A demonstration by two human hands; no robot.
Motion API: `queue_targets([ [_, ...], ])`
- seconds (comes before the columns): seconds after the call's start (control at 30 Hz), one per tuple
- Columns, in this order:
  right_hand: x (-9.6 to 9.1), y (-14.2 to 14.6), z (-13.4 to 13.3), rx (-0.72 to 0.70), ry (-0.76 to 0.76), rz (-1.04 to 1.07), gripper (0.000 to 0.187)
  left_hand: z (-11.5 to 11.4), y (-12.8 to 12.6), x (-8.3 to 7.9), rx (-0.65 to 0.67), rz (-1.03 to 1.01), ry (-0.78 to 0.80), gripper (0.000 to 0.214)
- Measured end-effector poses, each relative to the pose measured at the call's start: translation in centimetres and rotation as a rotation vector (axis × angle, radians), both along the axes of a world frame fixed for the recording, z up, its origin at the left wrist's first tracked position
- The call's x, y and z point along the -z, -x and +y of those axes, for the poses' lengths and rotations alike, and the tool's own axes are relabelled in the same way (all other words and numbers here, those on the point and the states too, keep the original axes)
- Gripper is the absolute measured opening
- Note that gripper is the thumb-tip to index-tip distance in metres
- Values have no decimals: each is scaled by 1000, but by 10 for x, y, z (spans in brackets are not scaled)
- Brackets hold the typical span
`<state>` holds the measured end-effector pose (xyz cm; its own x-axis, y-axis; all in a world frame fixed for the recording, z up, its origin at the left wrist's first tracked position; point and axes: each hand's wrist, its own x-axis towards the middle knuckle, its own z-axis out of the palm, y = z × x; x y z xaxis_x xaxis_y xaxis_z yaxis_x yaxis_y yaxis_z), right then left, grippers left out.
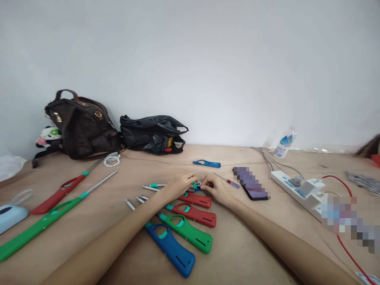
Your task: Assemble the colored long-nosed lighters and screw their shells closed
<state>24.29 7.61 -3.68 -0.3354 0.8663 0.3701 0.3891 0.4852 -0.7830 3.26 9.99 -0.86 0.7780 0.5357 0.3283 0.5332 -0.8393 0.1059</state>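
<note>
My left hand (181, 183) and my right hand (216, 189) meet over an opened blue gas lighter (196, 190), whose metal tube (158, 185) points left. Left fingers are closed on it near the teal trigger. My right thumb and fingers pinch at its body; small inner parts there are mostly hidden. Close below lie a red lighter (200, 200), a second red lighter (197, 215), a green lighter (190, 233) and a blue lighter (175, 250), partly under my left forearm. A loose blue half shell (209, 163) rests beyond my hands.
A screwdriver (233, 183) and a phone (252, 184) lie right of my hands, then a power strip (289, 187) with cables. Long red (59, 196) and green (44, 221) lighters lie left. A backpack (83, 130), black plastic bag (148, 132) and bottle (285, 143) stand by the wall.
</note>
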Motion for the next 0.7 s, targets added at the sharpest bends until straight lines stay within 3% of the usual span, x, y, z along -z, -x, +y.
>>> queue_targets([
  [0.2, 0, 0, 0, 0, -9, -11, 12, -2, -1, 0, -66, -24, 31, 12],
  [0.7, 0, 0, -1, 20, -15, -18, 12, -3, 2, -1, -73, -142, 148, 8],
])
